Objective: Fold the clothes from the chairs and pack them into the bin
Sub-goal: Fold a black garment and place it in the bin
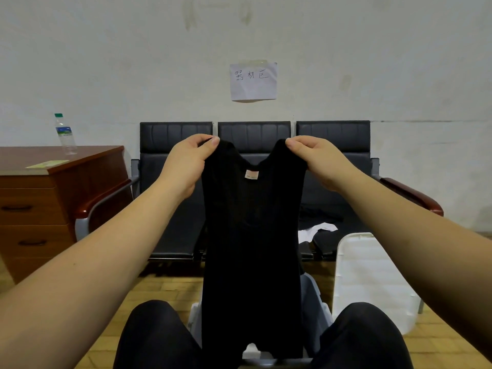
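Observation:
A black sleeveless top point(251, 249) hangs full length in front of me, with a small pink label near its neckline. My left hand point(186, 166) pinches its left shoulder strap and my right hand point(319, 161) pinches the right one, both held up at chair-back height. Behind it stands a row of three black chairs point(254, 137). On the right seat lie a white garment point(316, 230) and a dark garment point(322, 214). A pale grey bin point(314, 296) sits on the floor between my knees, mostly hidden by the top.
A white lid point(370, 278) leans beside the bin at the right. A wooden drawer cabinet point(48, 198) stands at the left with a water bottle point(65, 134) on it. My dark-trousered knees fill the bottom of the view. A paper note hangs on the wall.

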Demonstrator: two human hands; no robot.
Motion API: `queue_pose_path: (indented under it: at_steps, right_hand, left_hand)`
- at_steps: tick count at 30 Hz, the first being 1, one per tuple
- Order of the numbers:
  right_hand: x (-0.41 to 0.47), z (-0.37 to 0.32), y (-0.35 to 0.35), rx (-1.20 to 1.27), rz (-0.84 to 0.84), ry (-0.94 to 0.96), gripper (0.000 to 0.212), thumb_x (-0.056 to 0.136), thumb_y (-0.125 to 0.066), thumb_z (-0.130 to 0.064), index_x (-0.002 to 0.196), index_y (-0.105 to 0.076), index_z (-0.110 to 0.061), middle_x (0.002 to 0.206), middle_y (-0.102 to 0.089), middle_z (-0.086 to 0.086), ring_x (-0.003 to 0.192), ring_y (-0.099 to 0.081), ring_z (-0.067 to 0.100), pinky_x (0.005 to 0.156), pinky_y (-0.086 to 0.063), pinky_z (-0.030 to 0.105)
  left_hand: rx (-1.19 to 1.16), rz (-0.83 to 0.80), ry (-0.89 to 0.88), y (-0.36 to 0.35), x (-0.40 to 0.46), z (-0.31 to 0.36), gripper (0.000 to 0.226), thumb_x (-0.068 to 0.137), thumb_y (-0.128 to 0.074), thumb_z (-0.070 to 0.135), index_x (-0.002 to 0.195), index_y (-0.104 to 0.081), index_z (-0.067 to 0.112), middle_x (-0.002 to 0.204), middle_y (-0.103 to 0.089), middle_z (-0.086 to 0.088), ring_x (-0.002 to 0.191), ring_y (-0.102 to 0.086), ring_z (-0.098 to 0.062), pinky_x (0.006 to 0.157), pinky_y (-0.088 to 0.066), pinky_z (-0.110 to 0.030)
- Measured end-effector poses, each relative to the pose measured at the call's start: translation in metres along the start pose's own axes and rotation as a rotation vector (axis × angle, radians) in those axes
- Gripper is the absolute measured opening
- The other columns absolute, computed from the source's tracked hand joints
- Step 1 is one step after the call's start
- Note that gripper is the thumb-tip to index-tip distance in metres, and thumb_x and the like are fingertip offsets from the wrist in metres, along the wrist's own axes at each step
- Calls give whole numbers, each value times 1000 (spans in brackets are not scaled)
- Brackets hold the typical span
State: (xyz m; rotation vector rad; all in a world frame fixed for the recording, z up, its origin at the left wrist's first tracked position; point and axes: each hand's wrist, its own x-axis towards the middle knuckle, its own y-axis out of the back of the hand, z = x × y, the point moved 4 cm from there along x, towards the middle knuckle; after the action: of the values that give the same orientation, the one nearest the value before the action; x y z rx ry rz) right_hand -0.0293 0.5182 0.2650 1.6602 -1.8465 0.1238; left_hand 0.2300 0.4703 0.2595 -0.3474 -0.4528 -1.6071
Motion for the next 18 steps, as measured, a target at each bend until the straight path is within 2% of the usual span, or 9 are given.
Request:
queue_pose_path:
  at_steps: [2, 4, 9, 12, 14, 16, 18]
  right_hand:
    - [-1, -6, -4, -21, -2, 9, 16, 98, -59, -37, 96, -75, -31, 96, -75, -13, 95, -67, 5, 91, -52, 31]
    - [-1, -11, -8, -23, 14, 29, 11, 95, -64, -35, 93, -74, -32, 91, -74, -16, 90, -67, 1, 86, -50, 26]
    - [2, -16, -19, 59, 30, 42, 7, 88, -74, -27, 81, -72, -28, 79, -70, -14, 78, -63, 3, 79, -47, 25]
    - [3, -18, -27, 106, 14, 19, 6, 88, -73, -26, 83, -71, -24, 79, -69, -10, 78, -63, 6, 78, -48, 26]
    - [3, -20, -35, 118, -15, 9, 7, 89, -73, -26, 83, -70, -22, 79, -68, -8, 78, -63, 8, 77, -48, 27]
    - [1, -22, -43, 128, -36, 6, 10, 89, -71, -26, 82, -69, -21, 77, -67, -7, 77, -61, 10, 76, -47, 27]
    - [-1, -22, -49, 114, -31, 4, 12, 93, -67, -27, 85, -68, -17, 78, -66, -5, 78, -59, 10, 75, -46, 26]
  left_hand:
    - [26, -15, -18, -4, -1, 4, 16, 98, -62, 28, 108, -74, 24, 105, -75, 7, 105, -68, -9, 99, -52, -32]
    - [23, -31, -37, -9, -3, 9, 13, 97, -64, 25, 103, -76, 26, 103, -76, 8, 103, -69, -7, 96, -52, -28]
    - [-87, -185, -79, -28, -13, 20, 14, 97, -63, 19, 95, -76, 24, 98, -76, 8, 97, -70, -4, 81, -51, -16]
    - [-104, -328, -66, -38, -17, 20, 14, 96, -63, 16, 99, -76, 21, 113, -74, 6, 112, -66, -5, 94, -47, -20]
    - [-50, -388, -44, -44, -20, 19, 15, 95, -64, 17, 101, -76, 23, 112, -75, 6, 113, -65, -5, 96, -46, -18]
    - [57, -410, -41, -49, -22, 17, 12, 94, -65, 21, 99, -76, 26, 107, -76, 9, 107, -66, 1, 88, -44, -10]
    - [120, -393, -41, -51, -22, 13, 11, 94, -66, 25, 100, -76, 29, 105, -76, 12, 104, -66, 3, 86, -43, -9]
